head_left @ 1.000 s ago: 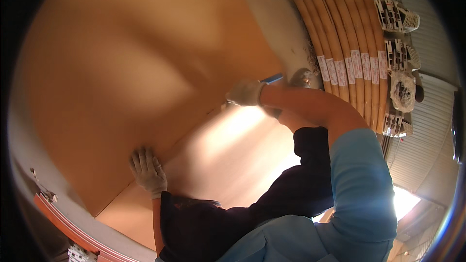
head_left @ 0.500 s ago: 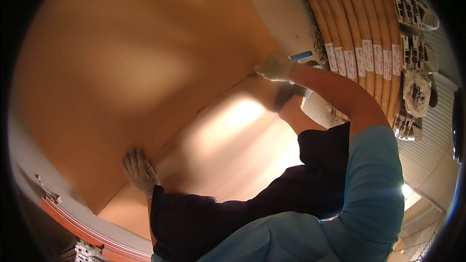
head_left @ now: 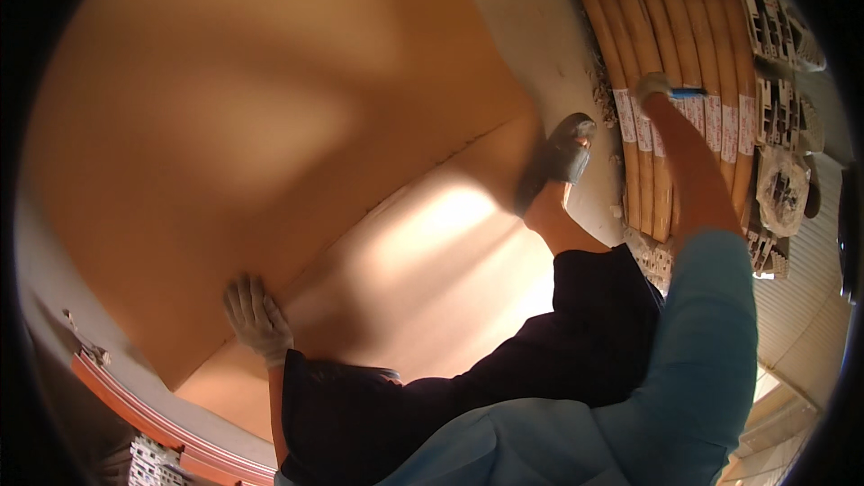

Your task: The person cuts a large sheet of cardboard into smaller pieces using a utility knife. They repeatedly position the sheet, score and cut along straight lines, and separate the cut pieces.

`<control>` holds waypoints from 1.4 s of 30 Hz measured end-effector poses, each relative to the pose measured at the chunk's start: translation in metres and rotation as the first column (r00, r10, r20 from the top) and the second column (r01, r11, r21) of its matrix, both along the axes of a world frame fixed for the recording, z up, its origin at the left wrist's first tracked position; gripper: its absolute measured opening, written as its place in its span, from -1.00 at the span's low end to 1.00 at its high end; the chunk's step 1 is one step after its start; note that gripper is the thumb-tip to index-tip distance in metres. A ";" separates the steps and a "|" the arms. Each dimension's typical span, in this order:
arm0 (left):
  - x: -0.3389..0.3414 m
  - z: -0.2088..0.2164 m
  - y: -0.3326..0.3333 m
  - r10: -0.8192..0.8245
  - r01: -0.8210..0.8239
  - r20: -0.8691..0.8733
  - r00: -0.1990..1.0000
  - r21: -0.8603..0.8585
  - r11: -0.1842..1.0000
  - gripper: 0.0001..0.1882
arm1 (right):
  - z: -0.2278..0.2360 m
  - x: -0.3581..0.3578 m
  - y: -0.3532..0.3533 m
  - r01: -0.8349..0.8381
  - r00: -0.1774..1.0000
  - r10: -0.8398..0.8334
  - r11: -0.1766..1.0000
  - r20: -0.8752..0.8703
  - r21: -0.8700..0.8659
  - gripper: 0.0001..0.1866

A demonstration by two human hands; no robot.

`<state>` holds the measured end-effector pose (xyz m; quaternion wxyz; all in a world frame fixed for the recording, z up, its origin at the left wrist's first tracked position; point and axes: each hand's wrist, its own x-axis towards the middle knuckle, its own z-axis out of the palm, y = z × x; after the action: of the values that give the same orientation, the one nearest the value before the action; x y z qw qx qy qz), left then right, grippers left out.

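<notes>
A large brown sheet, like cardboard [head_left: 261, 126], lies flat under me, with a long slanting cut line [head_left: 369, 213] running across it. My left hand [head_left: 258, 318], in a pale glove, presses flat on the sheet beside the lower left part of this line, fingers stretched out. Out past the sheet's right edge, my gloved right hand [head_left: 654, 90] is raised, its fingers closed around a blue-handled utility knife [head_left: 689, 93]. The blade cannot be made out. Behind that hand are long brown wrapped packs [head_left: 688, 18].
My foot in a dark sandal [head_left: 569, 153] rests at the sheet's right edge. White slotted profiles [head_left: 772, 27] and a plastic-wrapped bundle [head_left: 781, 189] lie beyond the brown packs. At lower left are a red-orange bar [head_left: 135, 403] and more white slotted pieces [head_left: 153, 461].
My right hand has lifted off the cut line's upper end and swung right, over the brown packs, with the knife. The line now shows right up to the sheet's edge. My left hand stays put.
</notes>
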<state>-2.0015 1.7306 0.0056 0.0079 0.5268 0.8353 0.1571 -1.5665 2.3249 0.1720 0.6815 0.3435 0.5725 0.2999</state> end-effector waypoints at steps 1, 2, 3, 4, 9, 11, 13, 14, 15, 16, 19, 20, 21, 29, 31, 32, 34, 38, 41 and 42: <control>0.000 -0.001 -0.004 0.000 0.000 0.008 1.000 -0.027 1.000 -0.63 | 0.006 0.016 0.006 0.110 0.980 -0.087 0.987 -0.182 0.120 -0.62; 0.003 -0.003 -0.007 -0.027 0.027 -0.011 1.000 -0.014 1.000 -0.63 | 0.013 0.025 0.010 0.171 0.946 -0.142 0.982 -0.290 0.075 -0.64; 0.002 -0.004 -0.011 -0.020 0.022 -0.053 0.998 0.033 0.999 -0.63 | 0.012 0.024 0.007 0.141 0.921 -0.129 0.990 -0.367 0.004 -0.65; 0.001 -0.007 -0.011 -0.021 0.025 -0.024 0.999 0.182 0.983 -0.61 | 0.007 0.014 0.000 0.115 0.881 -0.162 0.985 -0.444 -0.131 -0.62; -0.016 0.001 -0.039 0.112 -0.107 0.089 0.990 -0.064 0.992 -0.61 | -0.030 -0.131 -0.116 0.269 0.118 -0.674 0.728 -0.729 -0.630 -0.72; -0.052 0.006 -0.066 0.283 -0.285 -0.038 0.958 -0.093 0.954 -0.53 | -0.033 -0.197 -0.173 0.293 0.025 -0.822 0.550 -0.569 -0.782 -0.72; -0.092 0.015 -0.104 0.480 -0.526 -0.283 0.830 -0.113 0.843 -0.44 | -0.024 -0.253 -0.225 0.078 0.199 -0.772 0.627 -0.604 -0.775 -0.69; -0.114 0.020 -0.126 0.582 -0.663 -0.378 0.720 -0.128 0.737 -0.37 | -0.021 -0.278 -0.248 -0.041 0.231 -0.785 0.583 -0.575 -0.811 -0.67; -0.138 0.025 -0.150 0.647 -0.775 -0.481 0.592 -0.120 0.621 -0.30 | -0.019 -0.304 -0.272 -0.061 0.292 -0.777 0.567 -0.558 -0.822 -0.64; -0.161 0.031 -0.170 0.786 -0.864 -0.358 0.503 -0.187 0.468 -0.29 | -0.015 -0.324 -0.295 -0.047 0.253 -0.833 0.498 -0.493 -0.866 -0.63; -0.225 0.045 -0.221 0.912 -0.805 0.214 0.351 -0.428 0.411 -0.30 | -0.014 -0.382 -0.356 -0.130 0.348 -0.842 0.392 -0.412 -0.911 -0.62; -0.234 0.041 -0.228 0.896 -0.804 0.297 0.332 -0.408 0.433 -0.33 | -0.016 -0.399 -0.376 -0.281 0.405 -0.761 0.424 -0.507 -0.861 -0.61; -0.245 0.039 -0.233 0.876 -0.800 0.378 0.299 -0.401 0.446 -0.35 | -0.019 -0.413 -0.394 -0.434 0.429 -0.691 0.406 -0.581 -0.804 -0.59; -0.240 0.038 -0.260 -0.248 -0.869 0.923 -0.293 -0.149 0.472 -0.45 | -0.054 -0.466 -0.535 -0.742 0.299 -0.730 0.228 -0.615 -0.631 -0.67; -0.221 0.045 -0.258 -0.693 -0.896 0.578 -0.431 -0.185 0.403 -0.29 | -0.057 -0.467 -0.550 -0.763 0.292 -0.694 0.246 -0.658 -0.598 -0.71; -0.210 0.047 -0.256 -0.736 -0.912 0.552 -0.392 -0.127 0.391 -0.27 | -0.057 -0.468 -0.555 -0.771 0.290 -0.679 0.251 -0.674 -0.585 -0.73; -0.185 0.045 -0.240 -0.764 -0.956 0.581 -0.279 -0.094 0.278 -0.23 | -0.058 -0.472 -0.563 -0.759 0.317 -0.617 0.290 -0.720 -0.583 -0.76; -0.176 0.048 -0.227 -0.706 -0.966 0.671 -0.229 -0.068 0.248 -0.29 | -0.060 -0.483 -0.582 -0.757 0.329 -0.486 0.376 -0.809 -0.534 -0.80; -0.178 0.053 -0.228 -0.792 -0.959 0.558 -0.248 -0.027 0.282 -0.35 | -0.062 -0.494 -0.605 -0.796 0.287 -0.403 0.405 -0.869 -0.450 -0.84; -0.179 0.055 -0.229 -0.785 -0.957 0.564 -0.255 -0.030 0.290 -0.36 | -0.063 -0.496 -0.612 -0.788 0.307 -0.356 0.425 -0.883 -0.445 -0.85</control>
<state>-2.1801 1.5014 0.0602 0.3173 -0.1526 0.1948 0.9155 -2.0628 1.7134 0.1089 0.2289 -0.0599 0.9551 -0.1786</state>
